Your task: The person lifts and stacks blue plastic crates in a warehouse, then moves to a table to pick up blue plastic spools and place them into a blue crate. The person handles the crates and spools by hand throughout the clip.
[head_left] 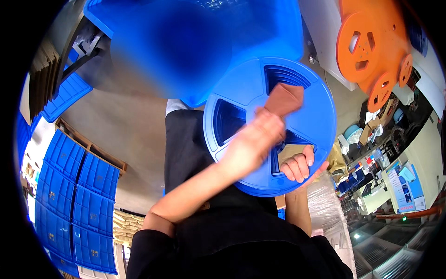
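Note:
A stack of blue plastic reels (pixel 317 108) with wedge-shaped openings leans over my lap, tilted toward me. My right hand (pixel 297 167) grips its near right edge, with fingers hooked through one of the openings. My left hand (pixel 253 139), smeared by motion, is closed on a brown cloth (pixel 285 99) over the middle of the top reel. The cloth is folded and stands out beyond my fist, overlapping the far opening. Several layered rims show inside the openings. Whether the cloth touches the reel's face cannot be made out.
A large blue bin (pixel 265 28) stands just beyond the reels, partly blurred. Blue crates (pixel 95 211) are stacked at the left. Orange machinery with round discs (pixel 357 49) is at the upper right. Clear plastic wrapping (pixel 327 204) lies to my right.

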### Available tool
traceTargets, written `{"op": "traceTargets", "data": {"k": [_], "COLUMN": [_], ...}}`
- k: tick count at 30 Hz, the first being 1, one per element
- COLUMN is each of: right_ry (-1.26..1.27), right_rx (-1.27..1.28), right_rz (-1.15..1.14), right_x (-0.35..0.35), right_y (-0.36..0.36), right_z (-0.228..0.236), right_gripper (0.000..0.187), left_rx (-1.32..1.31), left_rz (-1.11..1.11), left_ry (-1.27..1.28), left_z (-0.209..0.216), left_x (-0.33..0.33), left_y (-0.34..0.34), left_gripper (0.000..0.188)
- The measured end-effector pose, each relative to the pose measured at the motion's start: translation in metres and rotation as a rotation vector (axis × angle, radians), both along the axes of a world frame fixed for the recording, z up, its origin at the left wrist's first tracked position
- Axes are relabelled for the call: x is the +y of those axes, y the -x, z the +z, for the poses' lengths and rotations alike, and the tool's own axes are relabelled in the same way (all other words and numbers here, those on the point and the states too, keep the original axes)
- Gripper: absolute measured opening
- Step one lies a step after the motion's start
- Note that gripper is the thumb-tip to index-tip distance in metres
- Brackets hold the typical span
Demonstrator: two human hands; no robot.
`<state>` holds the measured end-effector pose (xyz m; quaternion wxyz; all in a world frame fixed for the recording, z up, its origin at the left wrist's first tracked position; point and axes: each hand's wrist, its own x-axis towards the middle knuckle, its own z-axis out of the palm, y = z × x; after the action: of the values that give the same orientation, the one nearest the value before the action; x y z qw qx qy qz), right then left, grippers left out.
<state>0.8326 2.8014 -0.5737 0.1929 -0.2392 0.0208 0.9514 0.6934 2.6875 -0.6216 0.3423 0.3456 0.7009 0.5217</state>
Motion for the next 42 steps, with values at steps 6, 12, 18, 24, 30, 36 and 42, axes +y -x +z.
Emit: {"op": "traceTargets", "data": {"k": [6, 12, 18, 24, 30, 36, 42], "right_ry": [-0.078, -0.090, -0.070, -0.040, -0.034, -0.370, -0.487], "right_rx": [0.001, -0.158, -0.250, -0.220, -0.145, -0.700, -0.719], "right_rz": [0.125, 0.191, 0.124, 0.062, 0.069, 0.080, 0.198], "right_x": [0.007, 0.009, 0.018, 0.027, 0.034, 0.031, 0.031], "right_y": [0.008, 0.016, 0.019, 0.034, 0.045, 0.047, 0.034], "right_z": [-0.004, 0.012, 0.012, 0.002, -0.001, 0.009, 0.008], "right_gripper": [0.041, 0.042, 0.041, 0.039, 0.043, 0.067, 0.055], "left_rx": [-0.037, -0.009, 0.138, 0.202, 0.324, 0.072, -1.222], "left_rz": [0.060, 0.037, -0.132, -0.569, -0.511, -0.390, 0.432], "left_ry": [0.164, 0.066, 0.293, 0.281, 0.265, 0.143, 0.088], "left_z": [-0.041, -0.062, -0.075, -0.030, -0.044, -0.024, -0.025], "left_x": [-0.010, 0.004, -0.094, -0.088, -0.084, -0.092, -0.105], "left_y": [0.011, 0.026, 0.061, 0.076, 0.066, 0.081, 0.078], "left_gripper": [0.043, 0.042, 0.046, 0.069, 0.058, 0.045, 0.027]}}
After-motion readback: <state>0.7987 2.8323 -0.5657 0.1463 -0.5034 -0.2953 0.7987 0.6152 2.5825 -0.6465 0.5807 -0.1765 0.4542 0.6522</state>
